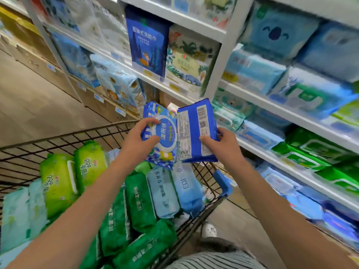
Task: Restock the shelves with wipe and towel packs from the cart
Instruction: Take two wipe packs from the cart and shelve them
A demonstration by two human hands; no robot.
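Currently the left hand [139, 139] grips a blue wipe pack [162, 133] face-up, the right hand [223, 145] grips a second blue pack [196, 131] label-side up, both touching above the cart [217, 193], shelves [272, 109] beyond.

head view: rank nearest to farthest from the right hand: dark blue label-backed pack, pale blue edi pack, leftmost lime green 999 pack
1. Dark blue label-backed pack: held in the right hand.
2. Pale blue EDI pack: just below, in the cart.
3. Leftmost lime green 999 pack: cart's left side.
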